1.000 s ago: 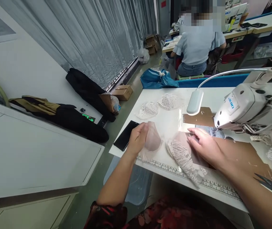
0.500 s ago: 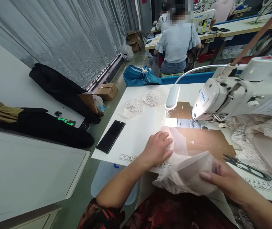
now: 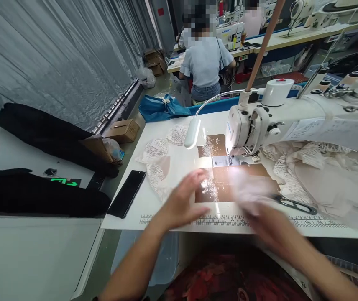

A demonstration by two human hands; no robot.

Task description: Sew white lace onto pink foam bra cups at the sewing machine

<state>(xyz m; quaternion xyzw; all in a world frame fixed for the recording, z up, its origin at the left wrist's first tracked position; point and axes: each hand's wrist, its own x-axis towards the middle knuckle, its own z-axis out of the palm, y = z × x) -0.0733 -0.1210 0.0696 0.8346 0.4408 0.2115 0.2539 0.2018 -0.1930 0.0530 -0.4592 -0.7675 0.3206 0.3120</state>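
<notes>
My left hand (image 3: 182, 202) hovers over the front of the white sewing table (image 3: 172, 217), blurred by motion, its fingers stretched out and nothing in them. Just to its left a lace cup piece (image 3: 157, 170) lies on the table. My right hand (image 3: 268, 228) is smeared by motion near the table's ruler edge, with a pale fabric blur (image 3: 248, 188) above it over the brown work plate (image 3: 229, 184); its grip is unclear. Two more lace pieces, one (image 3: 154, 148) and another (image 3: 177, 133), lie further back.
A white sewing machine (image 3: 292, 117) with a gooseneck lamp (image 3: 192, 133) stands at the right, a heap of lace fabric (image 3: 317, 167) under it. Thread snips (image 3: 295, 204) lie nearby, and a black phone (image 3: 127, 192) at the left corner. A person (image 3: 205, 62) sits ahead, back turned.
The view swung right. The pale fabric bundle left my lap edge; a lace piece now lies on the table at the left. Both hands moved up over the table, fast and blurred.
</notes>
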